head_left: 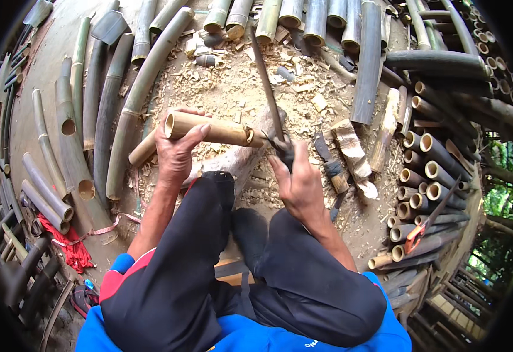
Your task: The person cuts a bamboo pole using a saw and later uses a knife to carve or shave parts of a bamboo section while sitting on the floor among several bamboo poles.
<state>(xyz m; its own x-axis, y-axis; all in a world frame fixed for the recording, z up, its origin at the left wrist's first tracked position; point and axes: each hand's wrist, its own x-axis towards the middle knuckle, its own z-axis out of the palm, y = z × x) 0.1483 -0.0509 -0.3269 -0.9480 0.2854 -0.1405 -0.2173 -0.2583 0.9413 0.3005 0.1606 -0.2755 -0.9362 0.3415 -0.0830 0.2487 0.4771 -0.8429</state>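
Note:
My left hand (177, 141) is closed around a short bamboo tube (224, 132), its open end toward the left. The tube lies nearly level over a pale log (241, 164) between my feet. My right hand (297, 179) grips the dark handle of a long, narrow knife (264, 76), whose blade points away from me. The handle end of the blade is close beside the tube's right end; whether they touch, I cannot tell. A shaved, curled strip shows at that end. Behind my left wrist lies another bamboo piece (144, 149).
Wood shavings (209, 88) cover the ground ahead. Right of my right hand lie a second blade (327, 154) and a split wood block (353, 152). Bamboo tubes (435, 170) are stacked at right with an orange-handled saw (416, 234); long bamboo poles (145, 100) and red cloth (71, 246) lie left.

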